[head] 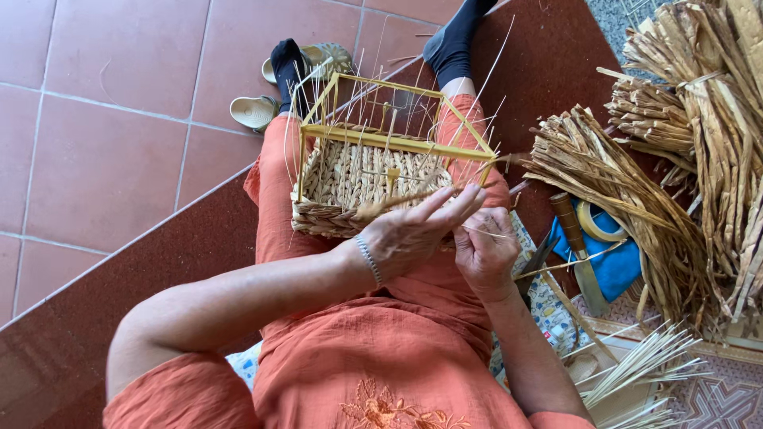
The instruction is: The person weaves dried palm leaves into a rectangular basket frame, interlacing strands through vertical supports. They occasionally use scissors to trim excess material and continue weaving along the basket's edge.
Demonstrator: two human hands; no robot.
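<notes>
On the person's lap, head view: half-woven basket (358,187) in a yellow wooden frame (393,143). Left hand (413,230) spread open, fingers resting on the basket's near wall. Right hand (485,250) curled, pinching a thin straw strand (485,233). Dried straw bundles (628,191) lie alongside, right.

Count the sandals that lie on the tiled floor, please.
2. One sandal lies on the tiles left of the person's foot in a black sock; the other sandal lies just behind that foot, partly hidden by it. More may lie outside the view.
</notes>
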